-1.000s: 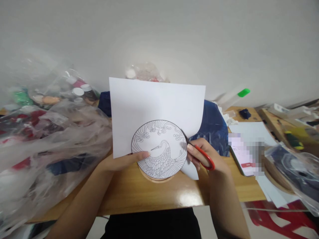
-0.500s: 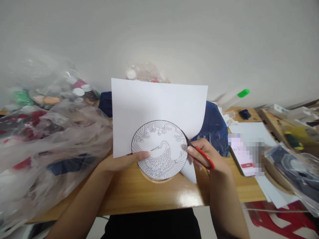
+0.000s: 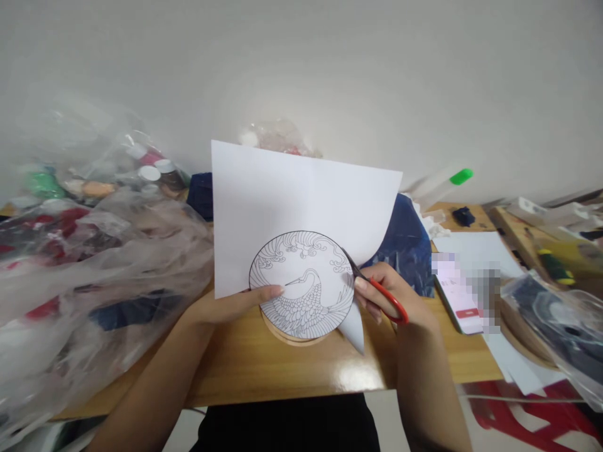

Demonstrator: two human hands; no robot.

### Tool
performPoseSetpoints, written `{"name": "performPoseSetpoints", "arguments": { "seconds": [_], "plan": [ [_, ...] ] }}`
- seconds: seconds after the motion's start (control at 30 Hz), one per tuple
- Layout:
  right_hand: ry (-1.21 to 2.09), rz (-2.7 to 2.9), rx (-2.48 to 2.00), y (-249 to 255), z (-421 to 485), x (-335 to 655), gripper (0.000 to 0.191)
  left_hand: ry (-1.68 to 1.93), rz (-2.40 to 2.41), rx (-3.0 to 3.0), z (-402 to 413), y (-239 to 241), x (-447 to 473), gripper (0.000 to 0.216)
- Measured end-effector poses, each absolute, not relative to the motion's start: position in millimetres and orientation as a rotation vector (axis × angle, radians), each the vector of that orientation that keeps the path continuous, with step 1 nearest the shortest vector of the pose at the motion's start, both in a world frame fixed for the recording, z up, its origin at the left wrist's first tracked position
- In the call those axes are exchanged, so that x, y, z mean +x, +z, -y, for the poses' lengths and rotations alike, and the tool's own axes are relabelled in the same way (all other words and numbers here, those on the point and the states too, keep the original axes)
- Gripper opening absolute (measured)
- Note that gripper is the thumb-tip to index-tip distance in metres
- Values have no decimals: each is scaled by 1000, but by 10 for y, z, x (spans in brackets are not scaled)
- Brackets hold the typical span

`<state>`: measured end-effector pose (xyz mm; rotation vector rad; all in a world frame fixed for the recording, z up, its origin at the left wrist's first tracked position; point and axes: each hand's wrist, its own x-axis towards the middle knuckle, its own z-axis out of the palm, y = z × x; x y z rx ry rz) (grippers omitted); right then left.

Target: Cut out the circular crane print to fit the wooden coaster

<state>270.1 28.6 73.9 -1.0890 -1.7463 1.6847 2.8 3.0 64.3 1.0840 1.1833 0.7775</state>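
A white sheet of paper, printed with a round line drawing of a crane, is held up in front of me. My left hand pinches it at the left of the circle, thumb on top and the other fingers hidden behind. In my right hand are scissors with red handles and dark blades. The blades sit on the circle's upper right outline. Along the lower part the paper is cut to the circle, and a loose flap hangs below. Beneath it shows the rim of a round wooden piece.
Clear plastic bags with red items cover the left of the wooden table. Dark blue plastic lies behind the paper. At right are a phone, white papers and a bagged item.
The paper has turned slightly clockwise, its upper right corner shifting right and down. The loose flap has swung left and lower. Both hands stay nearly in place.
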Motion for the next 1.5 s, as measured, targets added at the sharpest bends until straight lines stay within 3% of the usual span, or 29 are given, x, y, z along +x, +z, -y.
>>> {"name": "performPoseSetpoints", "arguments": {
  "seconds": [1.5],
  "plan": [
    [1718, 1765, -1181, 771, -302, 2708, 57, 729, -1070, 1102, -53, 569, -12, 75]
  ]
}}
